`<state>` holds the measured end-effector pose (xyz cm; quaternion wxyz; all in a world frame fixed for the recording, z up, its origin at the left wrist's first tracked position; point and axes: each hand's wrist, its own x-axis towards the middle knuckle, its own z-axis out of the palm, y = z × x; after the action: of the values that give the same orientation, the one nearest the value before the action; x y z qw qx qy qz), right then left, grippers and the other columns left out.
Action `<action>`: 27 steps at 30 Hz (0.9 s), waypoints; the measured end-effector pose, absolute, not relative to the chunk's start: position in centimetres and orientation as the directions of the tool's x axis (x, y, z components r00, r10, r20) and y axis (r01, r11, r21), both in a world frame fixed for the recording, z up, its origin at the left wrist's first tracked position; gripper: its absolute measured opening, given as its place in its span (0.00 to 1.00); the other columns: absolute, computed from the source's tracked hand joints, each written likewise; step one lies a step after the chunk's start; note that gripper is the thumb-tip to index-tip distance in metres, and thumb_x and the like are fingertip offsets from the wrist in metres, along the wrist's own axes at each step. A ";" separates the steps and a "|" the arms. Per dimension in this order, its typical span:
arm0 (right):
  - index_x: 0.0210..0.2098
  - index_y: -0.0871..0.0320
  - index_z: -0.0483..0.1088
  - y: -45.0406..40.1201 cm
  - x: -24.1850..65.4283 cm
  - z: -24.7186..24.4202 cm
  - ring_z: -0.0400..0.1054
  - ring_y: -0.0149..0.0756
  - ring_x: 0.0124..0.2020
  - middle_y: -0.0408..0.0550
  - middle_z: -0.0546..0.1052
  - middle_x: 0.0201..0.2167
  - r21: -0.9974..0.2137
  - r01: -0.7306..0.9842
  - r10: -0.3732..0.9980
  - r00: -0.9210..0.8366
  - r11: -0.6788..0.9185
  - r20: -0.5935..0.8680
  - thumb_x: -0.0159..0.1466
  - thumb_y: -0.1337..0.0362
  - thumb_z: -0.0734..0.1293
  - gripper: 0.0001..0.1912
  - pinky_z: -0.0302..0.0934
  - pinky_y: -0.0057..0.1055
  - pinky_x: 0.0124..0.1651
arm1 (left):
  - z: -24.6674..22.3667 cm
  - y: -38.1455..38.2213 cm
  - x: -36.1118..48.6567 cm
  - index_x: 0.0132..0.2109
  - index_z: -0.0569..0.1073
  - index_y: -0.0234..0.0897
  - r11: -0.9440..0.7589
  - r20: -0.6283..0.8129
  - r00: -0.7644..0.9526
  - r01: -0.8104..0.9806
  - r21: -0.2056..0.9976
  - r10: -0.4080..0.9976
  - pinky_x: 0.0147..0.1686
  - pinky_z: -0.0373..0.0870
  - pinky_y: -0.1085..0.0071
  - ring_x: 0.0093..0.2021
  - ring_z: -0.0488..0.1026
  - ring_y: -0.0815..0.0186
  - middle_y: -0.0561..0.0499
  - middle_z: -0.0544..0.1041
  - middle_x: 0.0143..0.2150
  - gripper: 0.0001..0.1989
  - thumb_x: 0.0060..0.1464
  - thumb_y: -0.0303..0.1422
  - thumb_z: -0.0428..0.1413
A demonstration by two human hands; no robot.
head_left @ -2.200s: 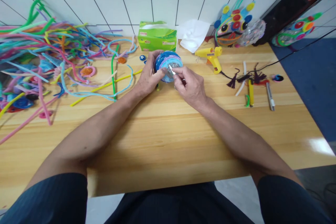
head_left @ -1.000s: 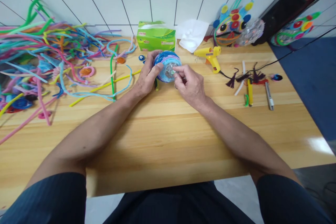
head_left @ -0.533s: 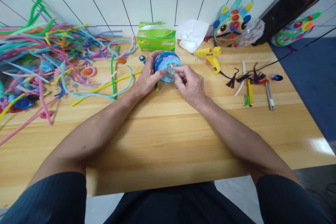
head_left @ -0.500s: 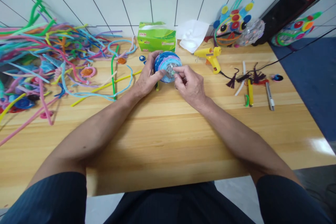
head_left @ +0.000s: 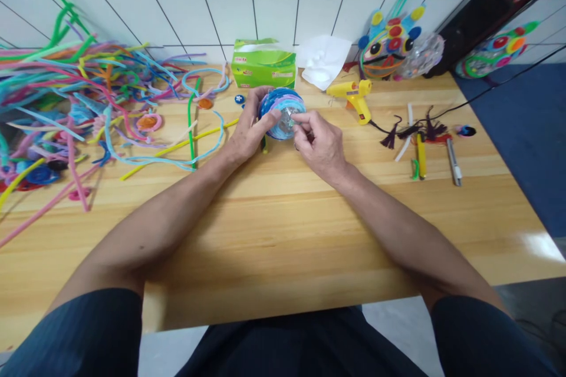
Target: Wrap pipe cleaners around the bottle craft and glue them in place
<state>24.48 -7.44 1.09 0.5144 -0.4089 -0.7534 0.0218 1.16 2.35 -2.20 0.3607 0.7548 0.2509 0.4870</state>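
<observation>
My left hand (head_left: 252, 128) is wrapped around the left side of a round craft piece (head_left: 275, 107), with its thumb across the front. Blue, light blue and purple fuzzy pipe cleaners ring the piece, and its middle is clear, shiny plastic. From the right, my right hand (head_left: 322, 141) brings a bent forefinger and thumb against that clear middle, its other fingers curled in. Whatever may sit between those fingertips is too small to make out. Under the piece, a dark and yellow end pokes out near the left palm.
Many pipe cleaners (head_left: 88, 79) heap up at the left. Behind stand a green tissue box (head_left: 264, 69) and a white paper (head_left: 325, 62). On the right are a yellow glue gun (head_left: 360, 103), purple tassels (head_left: 435, 128), a cutter knife (head_left: 454, 162) and decorated bottle crafts (head_left: 391, 50).
My left thumb has shifted slightly up on the round craft piece, which has tilted a little. The right hand stays at the clear middle.
</observation>
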 end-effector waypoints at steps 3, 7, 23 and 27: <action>0.60 0.51 0.80 -7.5 24.6 1.0 0.85 0.37 0.40 0.45 0.90 0.43 -0.475 0.606 0.674 -0.140 0.638 0.725 0.85 0.62 0.67 0.10 0.80 0.35 0.48 | -1.9 2.2 1.5 0.75 0.70 0.53 -0.590 0.534 0.371 0.047 0.806 0.760 0.79 0.79 0.47 0.74 0.80 0.47 0.45 0.80 0.74 0.34 0.78 0.67 0.63; 0.59 0.50 0.80 -7.5 24.6 1.0 0.84 0.38 0.38 0.43 0.88 0.40 -0.500 0.596 0.690 -0.132 0.628 0.711 0.86 0.60 0.67 0.09 0.79 0.35 0.47 | -1.4 2.0 1.8 0.73 0.70 0.51 -0.580 0.522 0.367 0.062 0.812 0.770 0.77 0.80 0.49 0.74 0.81 0.48 0.44 0.80 0.72 0.35 0.77 0.68 0.64; 0.58 0.51 0.81 -7.7 24.4 1.4 0.84 0.38 0.37 0.44 0.89 0.38 -0.521 0.608 0.714 -0.111 0.599 0.691 0.85 0.58 0.66 0.11 0.80 0.37 0.47 | -1.6 2.1 2.0 0.72 0.72 0.52 -0.570 0.525 0.341 0.042 0.820 0.780 0.76 0.80 0.48 0.72 0.83 0.49 0.46 0.83 0.70 0.33 0.77 0.66 0.65; 0.59 0.51 0.81 -7.9 24.4 1.4 0.84 0.38 0.37 0.44 0.89 0.38 -0.514 0.615 0.718 -0.125 0.598 0.685 0.85 0.57 0.66 0.12 0.80 0.35 0.46 | -1.7 2.3 2.1 0.71 0.72 0.52 -0.568 0.527 0.332 0.033 0.822 0.782 0.75 0.81 0.47 0.72 0.83 0.48 0.46 0.83 0.70 0.34 0.76 0.67 0.66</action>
<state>24.37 -7.92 1.41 0.4891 -0.4452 -0.7482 0.0528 2.15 2.34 -1.71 0.3706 0.7272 0.2805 0.5051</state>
